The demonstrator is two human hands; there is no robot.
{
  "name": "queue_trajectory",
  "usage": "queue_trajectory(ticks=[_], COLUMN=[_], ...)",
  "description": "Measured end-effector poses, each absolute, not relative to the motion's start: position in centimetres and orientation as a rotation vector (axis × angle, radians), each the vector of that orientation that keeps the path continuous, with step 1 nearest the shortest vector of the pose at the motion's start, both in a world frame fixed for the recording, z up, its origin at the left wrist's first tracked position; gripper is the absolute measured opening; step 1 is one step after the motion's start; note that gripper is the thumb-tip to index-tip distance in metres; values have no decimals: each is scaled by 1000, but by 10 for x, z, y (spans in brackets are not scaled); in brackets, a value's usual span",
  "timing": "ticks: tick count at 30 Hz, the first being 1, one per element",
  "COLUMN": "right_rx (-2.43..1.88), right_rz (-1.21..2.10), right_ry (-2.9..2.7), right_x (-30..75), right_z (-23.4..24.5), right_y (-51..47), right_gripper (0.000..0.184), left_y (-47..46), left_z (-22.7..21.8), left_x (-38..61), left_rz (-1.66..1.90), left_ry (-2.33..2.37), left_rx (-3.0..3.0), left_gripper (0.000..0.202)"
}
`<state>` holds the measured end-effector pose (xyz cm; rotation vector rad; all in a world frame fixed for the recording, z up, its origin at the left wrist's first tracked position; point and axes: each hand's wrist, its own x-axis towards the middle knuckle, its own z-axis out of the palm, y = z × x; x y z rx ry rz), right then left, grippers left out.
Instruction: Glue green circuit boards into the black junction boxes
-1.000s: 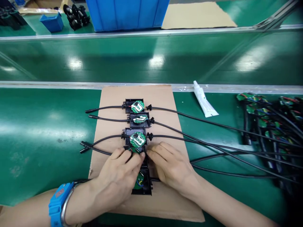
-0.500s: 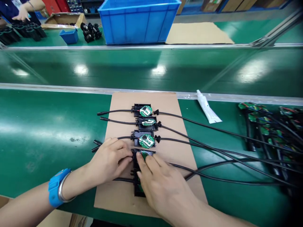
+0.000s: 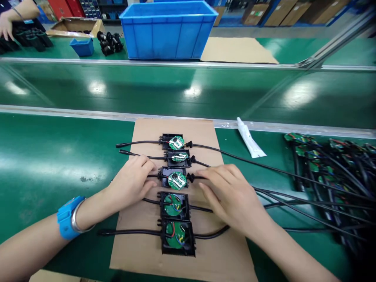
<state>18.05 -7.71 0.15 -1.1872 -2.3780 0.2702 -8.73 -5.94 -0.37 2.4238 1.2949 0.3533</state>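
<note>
Several black plastic housings, each with a round green circuit board and black cables, lie in a column on a cardboard sheet (image 3: 235,258). My left hand (image 3: 132,180) is at the left of the third housing from the top (image 3: 165,182), thumb and fingertips parted around its short cable. On the other side, my right hand (image 3: 232,192) hovers over the long cable, fingers curved and apart near the black grommet (image 3: 190,178). In the two nearest housings, the boards (image 3: 173,204) sit inside with coloured wires showing. The upper three boards (image 3: 177,180) show a white squiggle of paste-like material.
A white tube (image 3: 249,137) lies right of the cardboard. Wired boards and cables (image 3: 320,164) are heaped at the right. Beyond the metal rail stand a large blue crate (image 3: 167,35), a small blue bin (image 3: 82,47) and black parts (image 3: 110,42). Another person's hand (image 3: 6,25) is at far left.
Both hands have left the fourth housing and moved up to the third, my right hand shifting rightward to its cable. The fourth housing's board now shows inside it. The view has shifted slightly.
</note>
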Motion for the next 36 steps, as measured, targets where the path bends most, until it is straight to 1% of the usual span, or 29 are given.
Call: queue_trajectory(ticks=[2,4,7,10,13,16,18,22,27,32,36], right_rx=[-1205,-1154,-1073,-1072,-1084,-1128,-1150,-1245,-1300,-1271,-1308], right_rz=[230,291,377,393,405,327,322,425,505,356,337], right_ry=[-2380,-2339,-2313,-2440,-2558,-2615,-2659,-2747,-2848,-2840,-2805], right_x=[192,198,199,193,183,173,168,161,153,145,141], right_z=[-12,-20,-10,14,27,26,23,24,26,19,18], right_y=[-63,-60,-71,-82,-81,-73,-69,-62,-56,-59,-61], right_gripper=[13,9,16,14,16,20,19,15,31,37,34], left_y=[-53,-54,-61,-66,-65,-62,-60,-59,-54,-49,-52], left_z=[-4,-1,9,16,15,8,5,4,6,10,17], left_x=[-85,-84,-84,-83,-80,-76,-75,-74,-76,-78,-69], left_rz=[315,350,464,531,478,384,346,316,268,299,263], left_ry=[1315,1322,1321,1289,1289,1282,1275,1286,1289,1218,1224], left_rx=[2402,2322,2246,2346,2467,2548,2583,2573,2420,2323,2311], left_gripper=[4,8,12,15,17,21,23,25,23,17,23])
